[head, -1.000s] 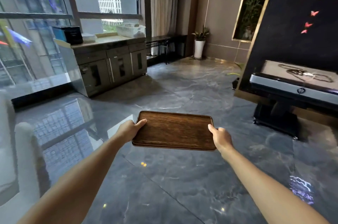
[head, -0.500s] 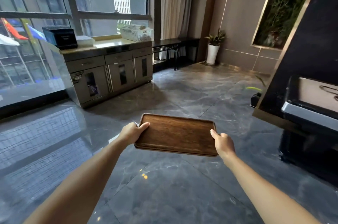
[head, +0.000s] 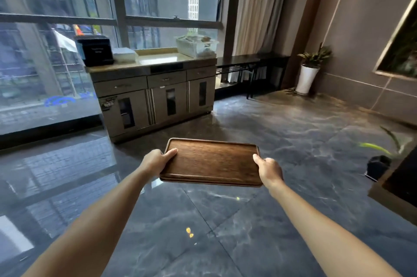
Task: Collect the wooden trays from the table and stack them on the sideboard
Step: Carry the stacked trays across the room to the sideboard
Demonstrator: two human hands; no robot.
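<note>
Wooden trays (head: 211, 161), seemingly stacked pair, I carry level in air: left hand (head: 155, 160) clamps left edge, right hand (head: 269, 170) clamps right edge. Sideboard (head: 155, 87) now nearer, more centred than second ago; counter middle looks bare for stacking.

Trays (head: 212, 161) stacked, held level over floor (head: 248, 220), left hand (head: 155, 160) and right hand (head: 269, 169) gripping short edges; sideboard (head: 155, 93) ahead under window.
</note>
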